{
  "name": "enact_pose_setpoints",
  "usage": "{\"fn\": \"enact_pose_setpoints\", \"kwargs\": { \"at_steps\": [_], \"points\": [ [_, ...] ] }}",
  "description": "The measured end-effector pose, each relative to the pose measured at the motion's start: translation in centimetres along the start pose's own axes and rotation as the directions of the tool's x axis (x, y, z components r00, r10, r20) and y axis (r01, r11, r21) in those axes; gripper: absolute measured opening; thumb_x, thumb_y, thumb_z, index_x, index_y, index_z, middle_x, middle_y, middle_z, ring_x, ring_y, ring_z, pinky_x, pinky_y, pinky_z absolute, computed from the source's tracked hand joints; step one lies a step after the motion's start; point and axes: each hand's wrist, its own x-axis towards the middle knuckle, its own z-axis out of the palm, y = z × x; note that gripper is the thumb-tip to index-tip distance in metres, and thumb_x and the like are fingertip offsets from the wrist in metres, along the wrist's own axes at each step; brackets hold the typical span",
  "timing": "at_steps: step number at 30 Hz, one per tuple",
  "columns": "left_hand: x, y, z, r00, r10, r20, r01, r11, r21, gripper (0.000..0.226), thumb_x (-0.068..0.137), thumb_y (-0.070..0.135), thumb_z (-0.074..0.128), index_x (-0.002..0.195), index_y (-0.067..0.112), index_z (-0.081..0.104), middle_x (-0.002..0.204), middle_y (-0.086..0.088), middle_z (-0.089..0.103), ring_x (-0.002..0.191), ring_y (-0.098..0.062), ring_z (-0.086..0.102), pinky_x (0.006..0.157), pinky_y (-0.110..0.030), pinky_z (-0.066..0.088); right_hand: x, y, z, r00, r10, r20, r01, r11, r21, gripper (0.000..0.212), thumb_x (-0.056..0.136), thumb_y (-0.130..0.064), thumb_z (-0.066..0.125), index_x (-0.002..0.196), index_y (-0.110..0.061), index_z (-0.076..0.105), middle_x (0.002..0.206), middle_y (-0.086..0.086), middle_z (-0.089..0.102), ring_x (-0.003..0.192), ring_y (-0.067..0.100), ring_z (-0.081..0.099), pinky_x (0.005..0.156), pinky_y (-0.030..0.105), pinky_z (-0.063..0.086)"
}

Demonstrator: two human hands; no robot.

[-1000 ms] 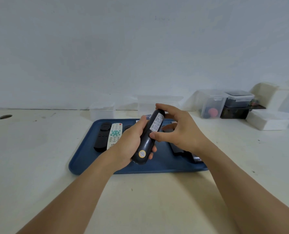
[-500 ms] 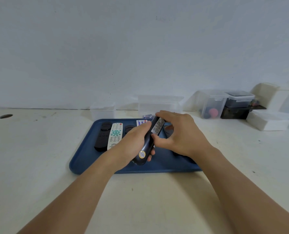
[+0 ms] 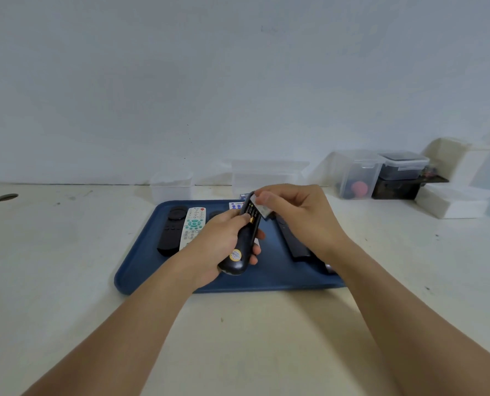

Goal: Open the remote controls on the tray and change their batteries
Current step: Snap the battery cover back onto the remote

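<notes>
My left hand [image 3: 219, 247] grips a black remote [image 3: 241, 247] back side up above the blue tray [image 3: 141, 264]. Its battery bay is uncovered and black batteries [image 3: 251, 211] show inside. My right hand [image 3: 298, 221] pinches the battery cover [image 3: 259, 205], which carries a white label, lifted off the remote's far end. On the tray lie a black remote [image 3: 171, 231], a white remote with teal buttons [image 3: 193, 225] and another black remote [image 3: 294, 241] on the right, partly hidden by my right wrist.
Clear plastic boxes [image 3: 171, 187] [image 3: 266, 174] stand behind the tray by the wall. More containers [image 3: 358, 175] [image 3: 404, 165] and white boxes [image 3: 455, 201] sit at the back right. A cable hole [image 3: 6, 197] is at the far left of the table.
My right hand slid the labelled cover off the remote's far end and now holds it lifted; the batteries are exposed. The remote dropped lower toward the tray.
</notes>
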Motion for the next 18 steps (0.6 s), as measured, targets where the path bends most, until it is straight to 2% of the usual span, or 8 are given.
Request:
{"fn": "enact_pose_setpoints", "kwargs": {
  "at_steps": [2, 5, 8, 11, 15, 18],
  "points": [
    [-0.1, 0.1, 0.1, 1.000, 0.011, 0.002, -0.011, 1.000, -0.001, 0.022, 0.107, 0.020, 0.043, 0.119, 0.007, 0.057, 0.080, -0.011, 0.071, 0.060, -0.025, 0.063, 0.051, -0.032, 0.055, 0.3, 0.0, -0.5, 0.993, 0.117, -0.008, -0.115, 0.983, 0.143, 0.009, 0.087, -0.006, 0.073, 0.092, -0.002, 0.078, 0.092, 0.006, 0.078, 0.087, 0.013, 0.072, 0.078, 0.019, 0.054],
    [-0.4, 0.2, 0.3, 1.000, 0.012, 0.015, -0.012, 1.000, -0.004, 0.018, 0.106, 0.016, 0.043, 0.116, 0.008, 0.056, 0.082, -0.012, 0.073, 0.059, -0.026, 0.066, 0.050, -0.033, 0.057, 1.1, 1.0, -2.4, 0.931, 0.353, -0.087, -0.316, 0.904, 0.289, 0.012, 0.078, 0.002, 0.079, 0.089, 0.001, 0.074, 0.084, 0.013, 0.075, 0.085, 0.024, 0.070, 0.077, 0.028, 0.060],
    [-0.5, 0.2, 0.2, 1.000, 0.006, 0.011, -0.006, 1.000, -0.027, 0.016, 0.106, 0.017, 0.044, 0.114, 0.009, 0.056, 0.081, -0.013, 0.073, 0.058, -0.027, 0.067, 0.051, -0.033, 0.058, 1.6, 2.3, -5.3, 0.866, 0.436, -0.246, -0.433, 0.899, 0.070, 0.019, 0.072, 0.011, 0.080, 0.080, -0.001, 0.069, 0.074, 0.011, 0.067, 0.075, 0.028, 0.069, 0.076, 0.037, 0.063],
    [-0.3, 0.1, 0.1, 1.000, 0.016, 0.008, -0.015, 1.000, -0.027, 0.017, 0.107, 0.018, 0.044, 0.116, 0.009, 0.056, 0.082, -0.013, 0.074, 0.059, -0.027, 0.067, 0.051, -0.032, 0.057, 1.4, 3.1, -6.4, 0.841, 0.408, -0.356, -0.482, 0.863, -0.150, 0.021, 0.066, 0.011, 0.083, 0.072, -0.003, 0.069, 0.070, 0.012, 0.065, 0.071, 0.035, 0.072, 0.074, 0.050, 0.062],
    [-0.3, 0.0, 0.1, 1.000, 0.022, 0.006, -0.022, 0.999, -0.030, 0.017, 0.106, 0.017, 0.044, 0.115, 0.009, 0.056, 0.083, -0.013, 0.074, 0.060, -0.027, 0.067, 0.052, -0.033, 0.057, 1.2, 3.6, -5.9, 0.862, 0.316, -0.397, -0.474, 0.780, -0.409, 0.023, 0.062, -0.003, 0.088, 0.067, -0.015, 0.070, 0.066, 0.001, 0.063, 0.066, 0.027, 0.068, 0.073, 0.045, 0.062],
    [-0.2, 0.0, 0.1, 1.000, 0.026, 0.007, -0.026, 0.999, -0.042, 0.018, 0.106, 0.017, 0.044, 0.117, 0.009, 0.056, 0.084, -0.014, 0.074, 0.061, -0.028, 0.066, 0.053, -0.034, 0.057, 1.2, 3.8, -6.0, 0.875, 0.286, -0.392, -0.477, 0.654, -0.587, 0.020, 0.065, -0.012, 0.087, 0.067, -0.021, 0.069, 0.068, -0.006, 0.056, 0.073, 0.026, 0.067, 0.075, 0.037, 0.058]
  ]
}}
